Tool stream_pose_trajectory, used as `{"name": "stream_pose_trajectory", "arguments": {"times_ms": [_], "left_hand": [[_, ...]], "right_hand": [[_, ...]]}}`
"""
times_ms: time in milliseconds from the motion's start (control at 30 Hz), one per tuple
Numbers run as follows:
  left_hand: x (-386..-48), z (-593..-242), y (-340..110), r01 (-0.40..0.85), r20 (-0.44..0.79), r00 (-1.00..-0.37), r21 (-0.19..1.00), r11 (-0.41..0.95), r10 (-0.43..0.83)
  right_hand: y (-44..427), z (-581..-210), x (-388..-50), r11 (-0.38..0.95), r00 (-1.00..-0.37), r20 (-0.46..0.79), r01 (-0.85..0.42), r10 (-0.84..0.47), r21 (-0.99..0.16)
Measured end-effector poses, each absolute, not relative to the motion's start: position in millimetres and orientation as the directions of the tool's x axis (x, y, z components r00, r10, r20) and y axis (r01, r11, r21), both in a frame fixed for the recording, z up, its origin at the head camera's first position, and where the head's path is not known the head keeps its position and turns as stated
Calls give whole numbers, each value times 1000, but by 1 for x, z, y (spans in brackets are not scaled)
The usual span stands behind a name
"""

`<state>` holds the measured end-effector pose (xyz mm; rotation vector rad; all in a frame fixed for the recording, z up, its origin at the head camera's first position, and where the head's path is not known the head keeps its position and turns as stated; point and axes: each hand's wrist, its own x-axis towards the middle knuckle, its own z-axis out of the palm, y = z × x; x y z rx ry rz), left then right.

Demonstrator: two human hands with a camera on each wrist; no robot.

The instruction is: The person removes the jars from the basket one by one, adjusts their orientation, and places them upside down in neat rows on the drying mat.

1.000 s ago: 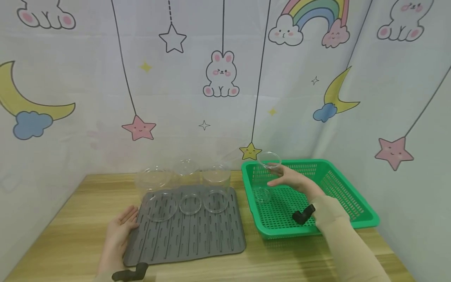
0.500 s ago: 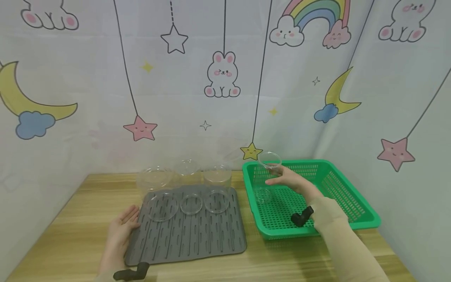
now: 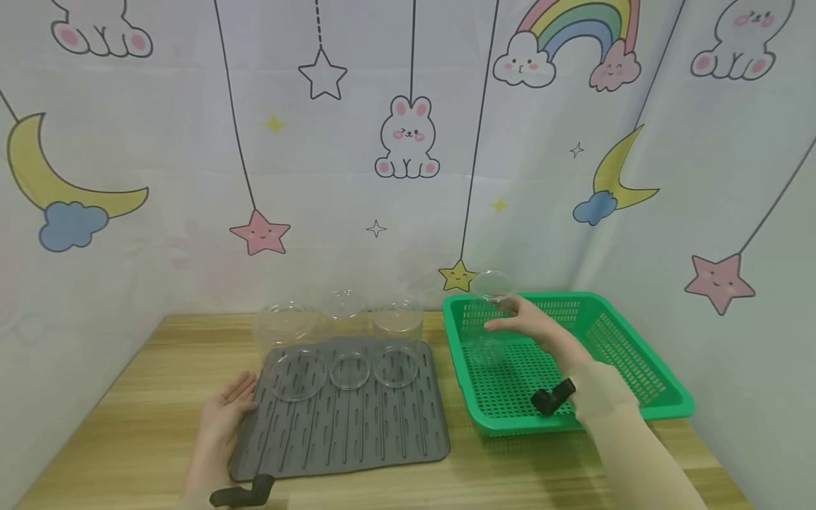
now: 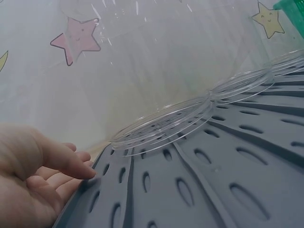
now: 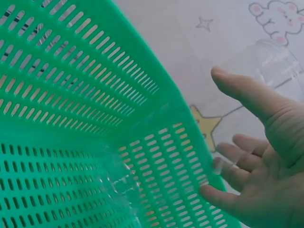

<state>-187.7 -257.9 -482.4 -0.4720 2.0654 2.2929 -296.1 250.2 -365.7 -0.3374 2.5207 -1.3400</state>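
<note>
My right hand (image 3: 532,326) holds a tall clear plastic cup (image 3: 493,285) over the left side of the green basket (image 3: 656,400). In the right wrist view the thumb and fingers curve round its see-through wall, which is hard to make out. Three clear cups stand in a row on the grey ridged mat (image 3: 338,439): a wide one (image 3: 299,375), a narrow one (image 3: 350,370) and a middle-sized one (image 3: 396,366). They look upside down, flanged rims on the mat. At the mat's left edge lies my left hand (image 3: 219,421), fingers loosely extended, holding nothing.
The mat and basket sit side by side on a wood-grain table (image 3: 121,404). A white printed curtain (image 3: 331,191) hangs behind and along both sides. The basket's raised slotted walls (image 5: 161,166) surround the space under the right hand.
The held cup's lower end has shifted slightly right within the basket, and its top has risen a little. The head view has drifted slightly. My left hand and the three standing cups stay put.
</note>
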Motion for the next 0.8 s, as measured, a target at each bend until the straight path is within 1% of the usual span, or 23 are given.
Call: {"name": "stream_pose_trajectory", "arguments": {"times_ms": [200,400,567,733,800], "left_hand": [[-185,-476,-257,-229,-258,-945,961,-152,-203],[-179,-454,-260,-196,-217,-938,975,-104,-269],[-172,-429,-258,-110,-145,-938,986,-126,-316],[-167,-407,-254,21,-34,-923,990,-139,-384],[-166,-401,-251,89,26,-917,986,-141,-398]], "right_hand": [[246,-360,-291,516,-958,-75,-82,-275,-853],[241,-355,-285,471,-978,-2,-99,-210,-877],[240,-351,-277,418,-989,60,-113,-138,-901],[235,-346,-272,339,-988,139,-153,-67,-928],[232,-344,-270,329,-982,185,-187,-38,-925]]}}
